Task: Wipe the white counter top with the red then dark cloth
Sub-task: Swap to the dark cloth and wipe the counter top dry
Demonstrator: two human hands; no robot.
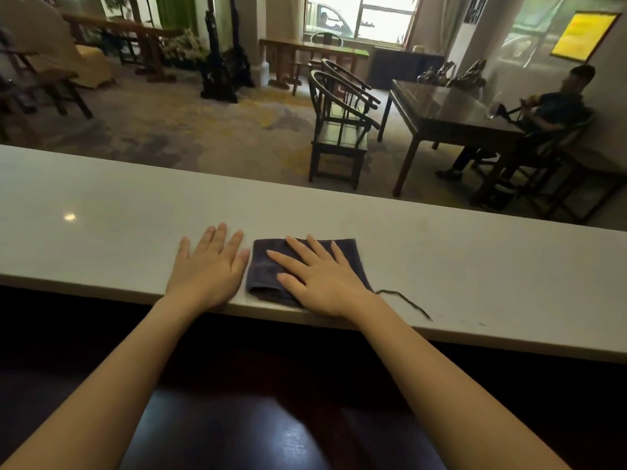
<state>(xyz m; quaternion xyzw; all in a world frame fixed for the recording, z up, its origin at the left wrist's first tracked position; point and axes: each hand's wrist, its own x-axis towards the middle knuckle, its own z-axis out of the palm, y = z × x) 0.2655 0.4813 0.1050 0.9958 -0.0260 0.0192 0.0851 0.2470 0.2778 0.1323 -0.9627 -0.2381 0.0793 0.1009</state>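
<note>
A folded dark cloth (268,269) lies flat on the white counter top (475,266), close to its near edge. My right hand (319,276) rests palm down on the cloth with fingers spread, pressing it to the counter. My left hand (210,262) lies flat on the bare counter just left of the cloth, fingers apart, its little finger nearly touching the cloth's left edge. A loose dark thread (407,301) trails from the cloth's near right corner toward the counter edge. No red cloth is in view.
The long counter runs from left to right. Below its near edge is a dark glossy surface (271,418). Beyond the counter are wooden chairs (339,130), a dark table (448,117) and a seated person (549,117) at the far right.
</note>
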